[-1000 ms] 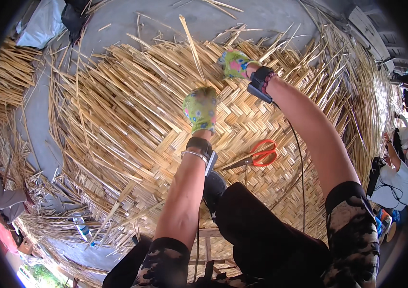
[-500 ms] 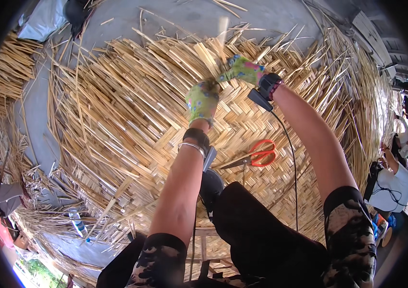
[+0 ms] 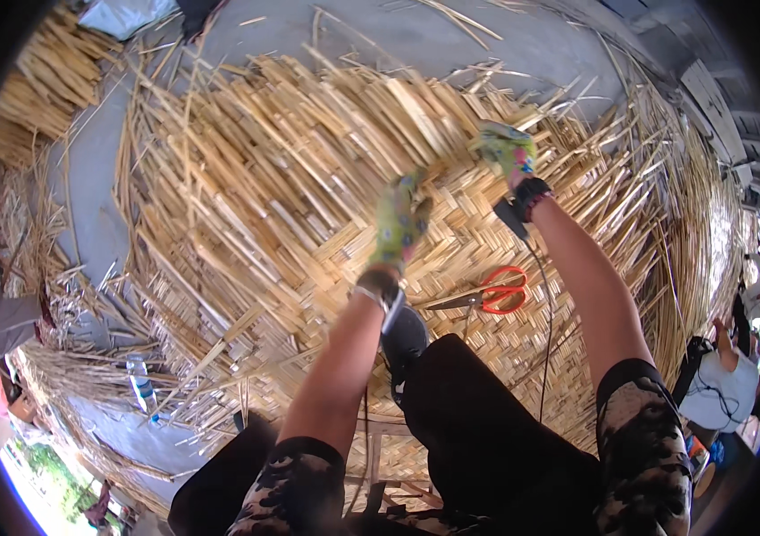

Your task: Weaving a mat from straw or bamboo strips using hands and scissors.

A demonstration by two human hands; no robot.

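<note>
A large woven mat of split, straw-coloured reed strips point(image 3: 451, 234) spreads in front of me, its far side a fringe of loose strip ends point(image 3: 299, 134). My left hand point(image 3: 398, 223), in a green patterned glove, is over the mat's middle; motion smears its fingers. Farther off and to the right, my gloved right hand point(image 3: 507, 150) has its fingers curled closed at the weave's edge. A blurred reed strip point(image 3: 449, 166) runs between the hands, meeting the right one. Scissors with orange handles point(image 3: 503, 290) lie on the mat, nearer me than both hands.
Bundled reeds point(image 3: 49, 76) lie at far left. A plastic bottle point(image 3: 141, 386) stands among loose strips at lower left. A cable point(image 3: 548, 344) hangs from my right wrist over the mat. Other people sit at both sides, one with a white garment point(image 3: 718, 390) at right.
My hands have moved apart: the right went right, the left came nearer me. The blurred strip that stood up beyond them no longer does. The whole view has shifted slightly.
</note>
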